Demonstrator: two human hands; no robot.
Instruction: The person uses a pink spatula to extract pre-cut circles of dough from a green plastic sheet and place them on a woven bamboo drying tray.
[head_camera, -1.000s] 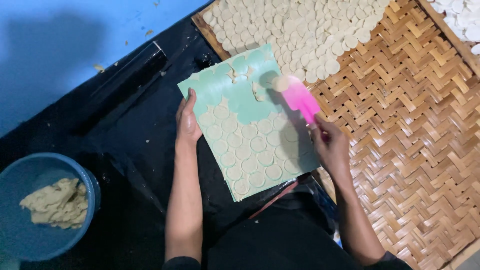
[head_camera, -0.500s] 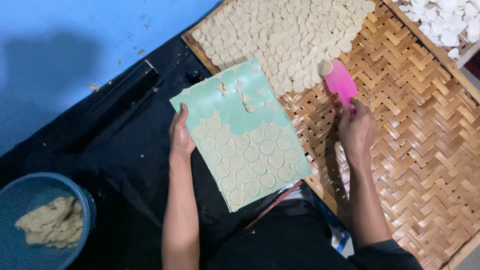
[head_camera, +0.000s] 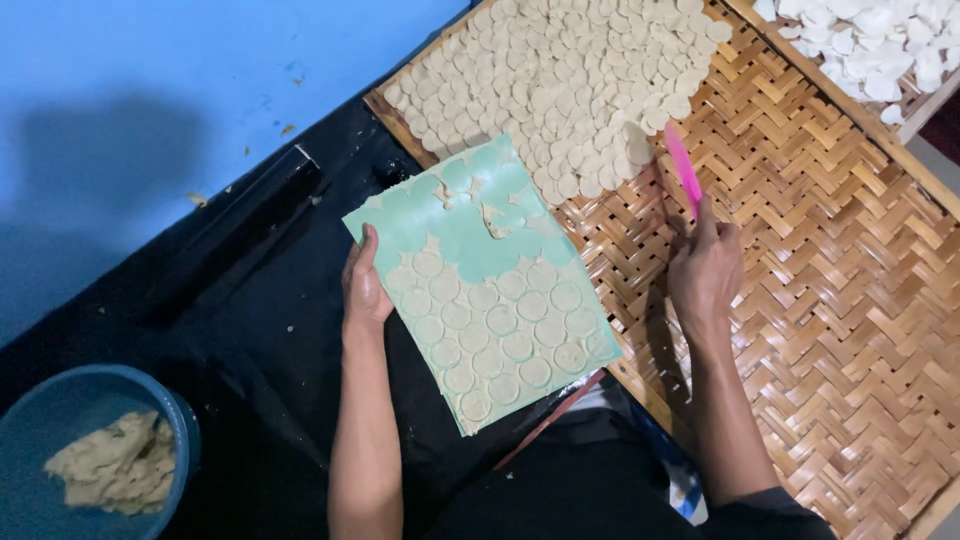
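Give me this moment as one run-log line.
left hand: holds green sheet edge | right hand: holds pink scraper over woven tray | dough discs: on sheet

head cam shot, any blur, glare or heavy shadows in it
Head view: mostly sharp, dough rounds on the green sheet crisp; pink scraper in the right hand slightly smeared; soft dark shadow on the blue surface; black cloth very dark; no glare.

Blue bucket (head_camera: 180, 440) of dough (head_camera: 110, 470)
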